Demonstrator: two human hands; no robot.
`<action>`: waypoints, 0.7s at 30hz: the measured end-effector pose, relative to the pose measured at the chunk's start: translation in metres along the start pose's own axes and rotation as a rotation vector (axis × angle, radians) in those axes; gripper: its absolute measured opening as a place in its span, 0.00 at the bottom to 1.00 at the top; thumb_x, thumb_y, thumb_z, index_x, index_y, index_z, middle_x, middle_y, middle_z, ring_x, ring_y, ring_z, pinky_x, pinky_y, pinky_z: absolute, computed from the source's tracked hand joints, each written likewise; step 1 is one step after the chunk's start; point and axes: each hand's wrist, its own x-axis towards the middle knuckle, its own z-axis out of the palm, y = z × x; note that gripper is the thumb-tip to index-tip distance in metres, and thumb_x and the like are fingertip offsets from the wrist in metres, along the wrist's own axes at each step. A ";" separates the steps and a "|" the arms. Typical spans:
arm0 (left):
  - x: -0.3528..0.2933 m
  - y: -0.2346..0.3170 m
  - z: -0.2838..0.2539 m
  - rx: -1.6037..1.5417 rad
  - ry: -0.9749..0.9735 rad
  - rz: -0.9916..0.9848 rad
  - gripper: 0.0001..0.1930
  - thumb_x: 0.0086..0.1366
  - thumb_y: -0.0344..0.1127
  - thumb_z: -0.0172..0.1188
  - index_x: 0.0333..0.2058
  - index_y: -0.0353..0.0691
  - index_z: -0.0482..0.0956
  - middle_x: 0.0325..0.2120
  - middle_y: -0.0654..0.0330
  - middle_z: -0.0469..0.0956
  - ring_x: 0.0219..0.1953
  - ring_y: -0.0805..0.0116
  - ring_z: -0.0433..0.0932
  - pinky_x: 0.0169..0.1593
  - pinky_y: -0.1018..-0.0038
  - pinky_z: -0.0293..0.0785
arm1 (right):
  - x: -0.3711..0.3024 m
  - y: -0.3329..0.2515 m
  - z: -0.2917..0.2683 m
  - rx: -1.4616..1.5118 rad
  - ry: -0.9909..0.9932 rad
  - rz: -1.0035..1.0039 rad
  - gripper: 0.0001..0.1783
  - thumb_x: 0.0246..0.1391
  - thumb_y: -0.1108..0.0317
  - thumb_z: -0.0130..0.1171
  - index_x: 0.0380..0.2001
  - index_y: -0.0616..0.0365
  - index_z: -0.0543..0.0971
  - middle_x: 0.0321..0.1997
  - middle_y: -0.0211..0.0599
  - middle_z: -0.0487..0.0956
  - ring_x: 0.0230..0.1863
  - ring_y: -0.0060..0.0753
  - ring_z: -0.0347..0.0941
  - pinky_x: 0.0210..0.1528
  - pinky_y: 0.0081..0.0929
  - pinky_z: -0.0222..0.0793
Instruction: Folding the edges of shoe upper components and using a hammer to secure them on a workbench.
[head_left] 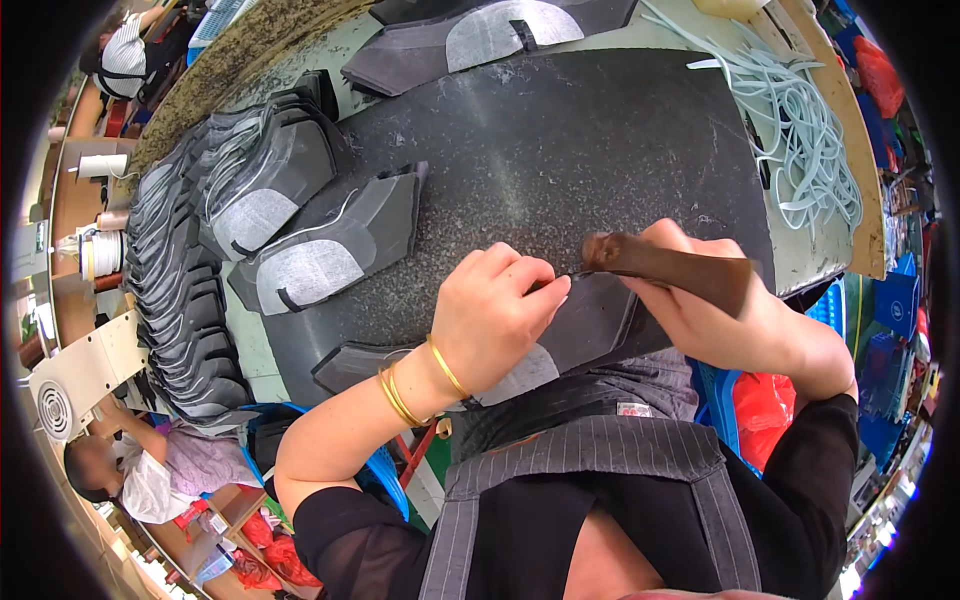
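My right hand [700, 315] is closed round a brown hammer [690, 272], whose long head has a round face at one end and a flared wedge at the other. The handle is hidden by the hand. The round face is close to the fingertips of my left hand [500, 315], which pinch the edge of a dark grey shoe upper piece [595, 318]. That piece lies at the near edge of the black work board [560, 150], partly covered by my left hand and wrist. Whether the hammer touches it, I cannot tell.
Similar pieces with pale half-round patches [310, 270] lie left on the board, beside a long overlapping row [185, 300]. More are stacked [480, 40] at the far edge. Pale blue strips [805, 150] lie tangled at the right. Another person [165, 465] sits at lower left.
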 end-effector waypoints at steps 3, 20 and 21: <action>-0.004 0.006 0.002 0.066 -0.014 0.046 0.11 0.51 0.30 0.68 0.36 0.43 0.85 0.31 0.67 0.78 0.32 0.67 0.75 0.34 0.70 0.71 | 0.002 -0.003 -0.004 -0.077 -0.175 -0.061 0.18 0.57 0.72 0.57 0.52 0.52 0.76 0.33 0.40 0.73 0.27 0.46 0.77 0.25 0.38 0.72; -0.024 0.008 -0.011 0.090 -0.051 -0.025 0.12 0.50 0.31 0.69 0.35 0.41 0.85 0.32 0.66 0.78 0.34 0.64 0.75 0.36 0.69 0.71 | 0.013 -0.004 0.006 -0.037 0.000 -0.053 0.17 0.57 0.73 0.55 0.50 0.54 0.77 0.33 0.41 0.73 0.26 0.49 0.76 0.23 0.42 0.71; -0.025 0.009 -0.010 0.084 -0.025 -0.029 0.12 0.50 0.31 0.69 0.35 0.41 0.85 0.32 0.66 0.78 0.34 0.64 0.75 0.36 0.69 0.71 | 0.014 -0.007 0.005 -0.016 -0.040 -0.083 0.17 0.57 0.73 0.55 0.50 0.54 0.77 0.33 0.41 0.73 0.26 0.49 0.76 0.23 0.42 0.71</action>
